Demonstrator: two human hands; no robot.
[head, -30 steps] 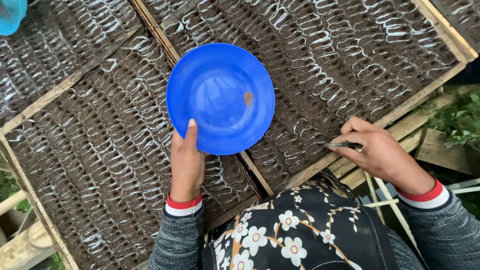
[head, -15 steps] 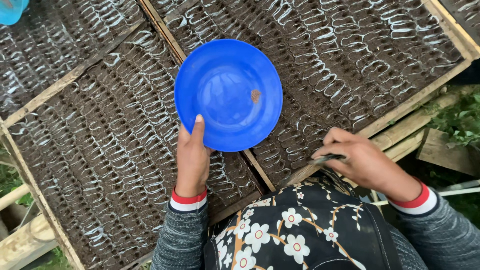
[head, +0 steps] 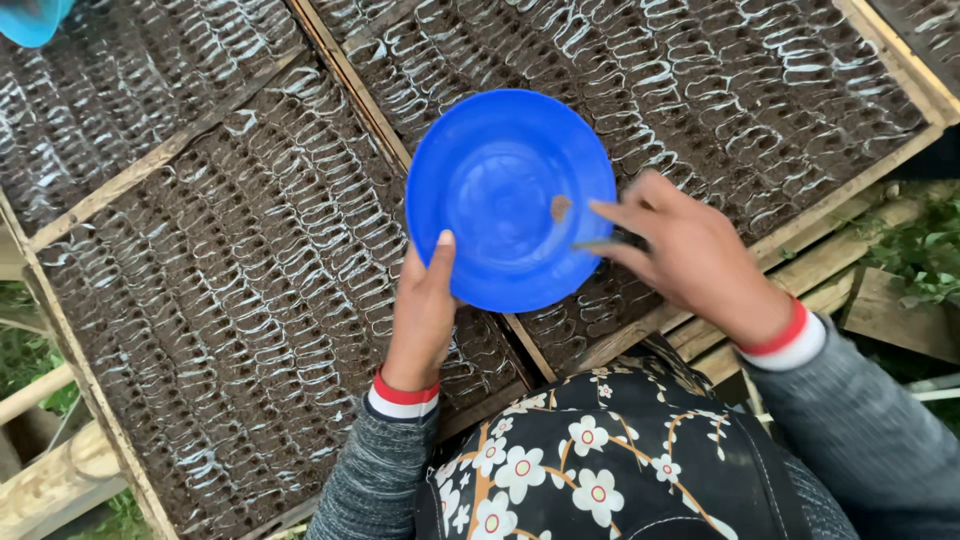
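My left hand (head: 422, 318) grips the near rim of a round blue plastic plate (head: 500, 190), thumb on top, and keeps it above the seedling trays. A small brown speck (head: 560, 207) lies on the plate, right of its centre. Over the plate's right rim my right hand (head: 690, 255) reaches in, index finger stretched toward the speck. A thin dark stick (head: 585, 246) shows at its thumb, tip just below the speck.
Wooden-framed trays (head: 345, 75) packed with rows of small soil-filled cells (head: 230, 300) lie under the plate. A light blue container (head: 30, 18) shows at the top left corner. Green plants (head: 925, 260) and loose planks sit at the right; my floral apron (head: 610, 460) is at the bottom.
My right hand has risen from the tray's wooden edge to the plate's right rim, fingers now stretched toward the speck. The plate and my left hand have shifted slightly right in view.
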